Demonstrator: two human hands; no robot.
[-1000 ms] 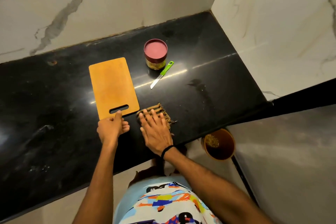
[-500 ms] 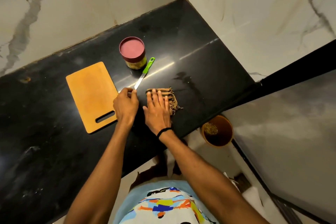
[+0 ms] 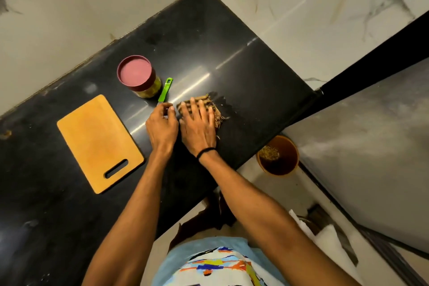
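Note:
A small knife with a green handle (image 3: pixel 165 90) lies on the black counter (image 3: pixel 243 81) beside a jar. My left hand (image 3: pixel 162 124) has its fingers curled over the knife's blade and pinches it; the blade is hidden under them. Just to the right, my right hand (image 3: pixel 198 126) lies flat with spread fingers on a folded brown striped cloth (image 3: pixel 214 109) and presses it onto the counter. The two hands nearly touch.
A jar with a maroon lid (image 3: pixel 137 75) stands behind the knife. An orange cutting board (image 3: pixel 97 141) lies to the left. Marble walls close the back and right. Below the counter's edge, a brown pot (image 3: pixel 278 158) sits on the floor.
My left hand left the cutting board's handle end and moved right to the knife blade. My right hand slid the cloth away from the front edge, toward the knife.

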